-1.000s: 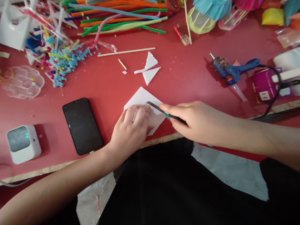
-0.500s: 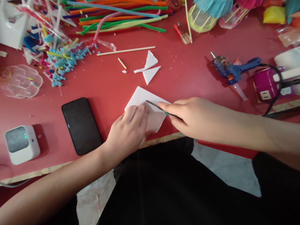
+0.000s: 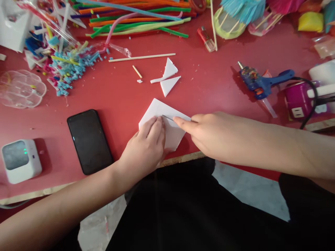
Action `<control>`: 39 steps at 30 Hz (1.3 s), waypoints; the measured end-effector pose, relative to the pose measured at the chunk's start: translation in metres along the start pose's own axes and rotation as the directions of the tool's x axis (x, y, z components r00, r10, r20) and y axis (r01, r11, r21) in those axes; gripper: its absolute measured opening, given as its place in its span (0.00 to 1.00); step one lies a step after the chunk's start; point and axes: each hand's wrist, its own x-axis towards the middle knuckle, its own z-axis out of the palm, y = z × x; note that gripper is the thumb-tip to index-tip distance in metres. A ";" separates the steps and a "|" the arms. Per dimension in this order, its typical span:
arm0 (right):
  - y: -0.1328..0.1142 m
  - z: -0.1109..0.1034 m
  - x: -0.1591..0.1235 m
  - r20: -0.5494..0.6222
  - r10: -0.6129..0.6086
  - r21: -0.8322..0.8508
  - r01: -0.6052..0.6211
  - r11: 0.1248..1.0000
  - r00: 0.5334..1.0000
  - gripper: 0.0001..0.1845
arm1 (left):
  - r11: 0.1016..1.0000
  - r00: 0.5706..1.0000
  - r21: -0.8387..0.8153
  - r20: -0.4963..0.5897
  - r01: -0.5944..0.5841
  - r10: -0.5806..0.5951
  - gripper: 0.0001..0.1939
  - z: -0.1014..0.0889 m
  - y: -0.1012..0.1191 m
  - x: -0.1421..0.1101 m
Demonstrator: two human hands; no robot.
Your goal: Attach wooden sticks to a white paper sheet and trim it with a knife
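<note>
A white foam sheet (image 3: 159, 109) lies on the red table (image 3: 120, 97) near its front edge. My left hand (image 3: 146, 148) presses flat on the sheet's near left part, fingers stretched out together. My right hand (image 3: 209, 136) is closed around a thin craft knife (image 3: 167, 117); only the blade tip shows past my index finger, resting on the sheet just right of my left fingertips. Two white foam offcuts (image 3: 167, 78) lie a little beyond the sheet.
A black phone (image 3: 89, 140) lies left of my left hand, a small white device (image 3: 19, 164) further left. A blue glue gun (image 3: 259, 82) and a purple socket cube (image 3: 298, 99) sit at right. Pipe cleaners (image 3: 136, 17), a wooden stick (image 3: 142, 57) and cut straw bits (image 3: 68, 68) fill the back.
My right hand has slid the knife leftwards along the sheet, so less of the blade and none of its green handle shows. My left hand stays pressed on the sheet.
</note>
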 end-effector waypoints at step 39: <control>-0.001 0.003 -0.003 -0.117 0.075 0.390 -0.024 0.921 0.990 0.31 | 0.997 1.000 0.079 -0.018 0.023 -0.022 0.27 0.003 0.005 -0.008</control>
